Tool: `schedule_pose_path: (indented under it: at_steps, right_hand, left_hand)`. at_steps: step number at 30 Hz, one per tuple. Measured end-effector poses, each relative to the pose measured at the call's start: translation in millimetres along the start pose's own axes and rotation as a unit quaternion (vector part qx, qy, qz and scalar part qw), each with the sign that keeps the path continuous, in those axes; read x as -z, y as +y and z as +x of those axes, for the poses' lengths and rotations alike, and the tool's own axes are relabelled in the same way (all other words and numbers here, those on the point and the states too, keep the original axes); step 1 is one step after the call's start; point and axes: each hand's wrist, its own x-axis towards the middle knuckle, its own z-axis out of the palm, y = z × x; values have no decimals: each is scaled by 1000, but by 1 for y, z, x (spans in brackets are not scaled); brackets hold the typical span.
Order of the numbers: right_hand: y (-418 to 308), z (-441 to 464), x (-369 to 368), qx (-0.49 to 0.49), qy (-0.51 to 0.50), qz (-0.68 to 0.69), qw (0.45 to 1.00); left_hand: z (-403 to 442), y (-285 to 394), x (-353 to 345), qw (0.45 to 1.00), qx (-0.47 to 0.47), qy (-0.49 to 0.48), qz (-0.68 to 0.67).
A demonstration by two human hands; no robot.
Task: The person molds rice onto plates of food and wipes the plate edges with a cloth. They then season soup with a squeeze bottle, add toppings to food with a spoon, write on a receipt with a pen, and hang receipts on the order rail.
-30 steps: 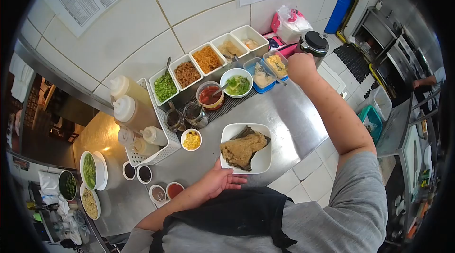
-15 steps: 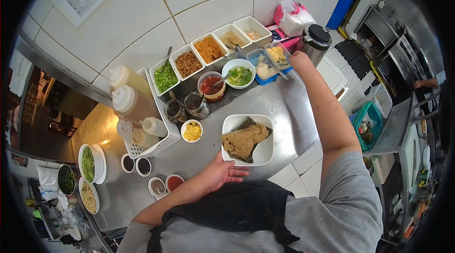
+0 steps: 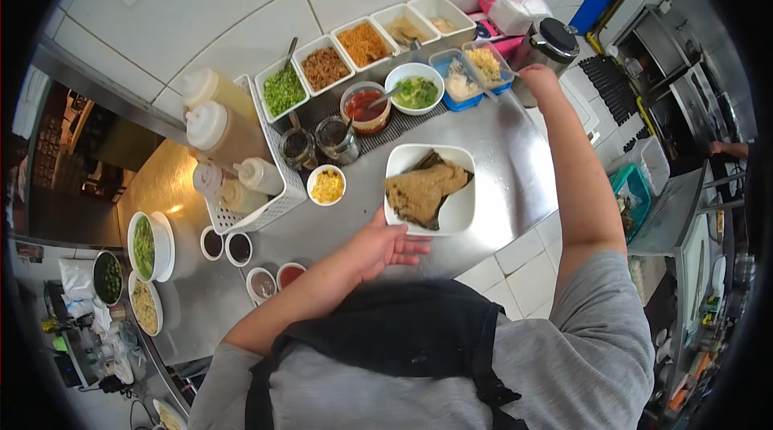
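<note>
A square white bowl (image 3: 456, 206) holds a brown, sauce-covered food on dark leaf wrapping. My left hand (image 3: 390, 249) is at the bowl's near left side, thumb by the rim and fingers stretched out along the near edge. My right hand (image 3: 539, 77) reaches far forward and is closed at the near side of a steel jug (image 3: 531, 53) with a black lid; its fingers are partly hidden. Left of that hand are plastic containers of chopped yellow food (image 3: 485, 64) and pale food (image 3: 460, 88), with a spoon handle sticking out.
White tubs of green onion (image 3: 281, 92), brown shreds (image 3: 325, 68) and orange crumbs (image 3: 361, 44) line the wall. Squeeze bottles (image 3: 217, 128) stand in a white basket (image 3: 282, 208). Small sauce cups (image 3: 262, 285) lie left on the steel counter (image 3: 366, 229). Another person's arm (image 3: 731, 148) shows far right.
The view has tilted, so the counter things appear higher. My right hand has shifted from beside the yellow food container to the jug. My left hand stays at the bowl.
</note>
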Motion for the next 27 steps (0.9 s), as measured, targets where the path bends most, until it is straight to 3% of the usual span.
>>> schedule_pose_path:
  at_steps: [14,20,23,27]
  right_hand:
    - [-42,-51,45,-15,1,24,1000]
    - [-60,-114,55,-15,-107,89,990]
    - [-63,-144,40,58,-159,108,980]
    - [-69,-162,20,54,-236,35,970]
  left_hand:
    - [1,9,-4,999,-5,4,47]
    - [0,11,-5,997,-4,11,72]
    - [0,10,-6,997,-6,18,79]
    - [0,10,-6,996,-9,17,88]
